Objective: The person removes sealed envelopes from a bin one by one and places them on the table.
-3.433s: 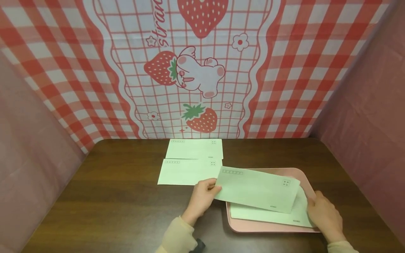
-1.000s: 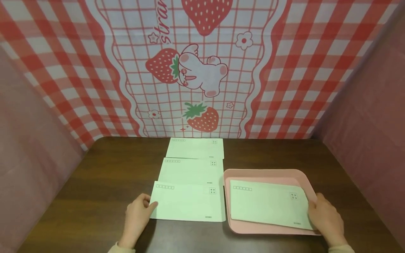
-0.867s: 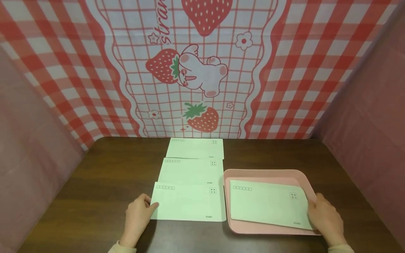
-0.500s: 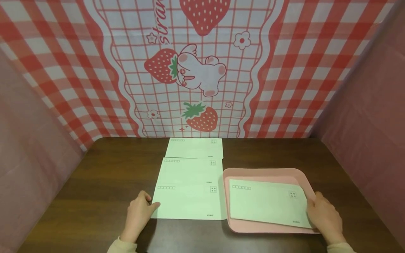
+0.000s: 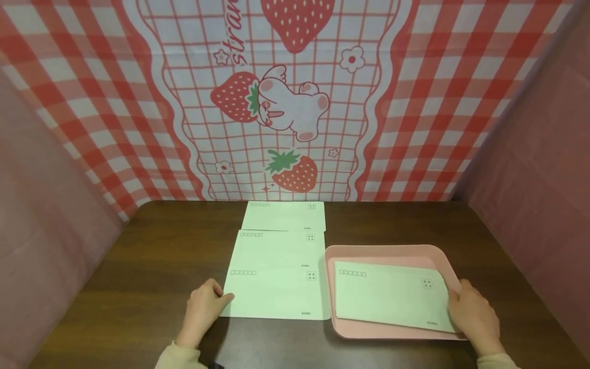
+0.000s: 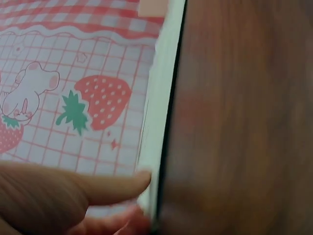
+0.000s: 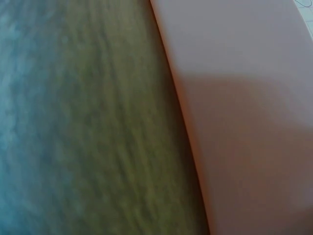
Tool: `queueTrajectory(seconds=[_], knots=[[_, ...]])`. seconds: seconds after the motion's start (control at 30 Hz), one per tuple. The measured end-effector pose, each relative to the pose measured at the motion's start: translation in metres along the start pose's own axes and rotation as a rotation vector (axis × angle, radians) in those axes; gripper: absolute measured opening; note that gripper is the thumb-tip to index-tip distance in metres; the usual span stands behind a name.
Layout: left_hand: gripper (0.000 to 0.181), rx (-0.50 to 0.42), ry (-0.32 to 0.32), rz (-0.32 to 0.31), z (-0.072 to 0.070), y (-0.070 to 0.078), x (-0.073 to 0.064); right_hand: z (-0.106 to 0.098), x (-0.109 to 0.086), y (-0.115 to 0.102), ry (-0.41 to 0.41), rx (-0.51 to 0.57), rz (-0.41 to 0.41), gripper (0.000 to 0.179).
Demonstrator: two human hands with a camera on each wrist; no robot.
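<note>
One left grip [image 5: 203, 310]: pinching near envelope [image 5: 276, 294] by its left end, thumb on top, likely to square it with the column.
One right grip [image 5: 475, 312]: curled round the right rim of pink tray [image 5: 384, 252], apparently to steady it.
Near envelope: flat on bench [image 5: 152, 266], right end just beside pink tray.
Middle envelope [image 5: 276, 249], far envelope [image 5: 283, 216]: running beyond in one column, printed faces up.
Stacked envelopes [image 5: 389, 297]: slightly askew inside pink tray, seemingly placed for easy taking.
Strawberry cloth [image 5: 295, 115]: hanging behind.
</note>
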State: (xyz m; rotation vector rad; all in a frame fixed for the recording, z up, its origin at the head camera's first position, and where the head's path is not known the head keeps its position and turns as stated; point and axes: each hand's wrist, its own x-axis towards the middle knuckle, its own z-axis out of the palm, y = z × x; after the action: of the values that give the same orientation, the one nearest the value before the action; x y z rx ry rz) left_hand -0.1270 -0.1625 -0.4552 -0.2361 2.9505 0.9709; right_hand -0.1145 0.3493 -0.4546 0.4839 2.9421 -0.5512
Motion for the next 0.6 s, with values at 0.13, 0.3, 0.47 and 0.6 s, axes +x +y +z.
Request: queueTrajectory(seconds=[0.13, 0.3, 0.47, 0.6], knots=[[0.026, 0.068, 0.005, 0.04, -0.002, 0.015, -0.003, 0.001, 0.0, 0.0, 0.001, -0.003, 0.002, 0.045], [0.026, 0.181, 0.092, 0.175, 0.001, 0.049, -0.009, 0.003, 0.001, -0.002, -0.006, 0.003, 0.008, 0.045], [0.023, 0.209, 0.088, 0.343, 0.013, 0.086, -0.014, 0.006, 0.001, -0.005, -0.016, 0.01, 0.011, 0.046], [0.02, 0.179, 0.044, 0.439, 0.025, 0.116, -0.015, 0.005, 0.002, -0.006, -0.011, 0.006, 0.005, 0.045]])
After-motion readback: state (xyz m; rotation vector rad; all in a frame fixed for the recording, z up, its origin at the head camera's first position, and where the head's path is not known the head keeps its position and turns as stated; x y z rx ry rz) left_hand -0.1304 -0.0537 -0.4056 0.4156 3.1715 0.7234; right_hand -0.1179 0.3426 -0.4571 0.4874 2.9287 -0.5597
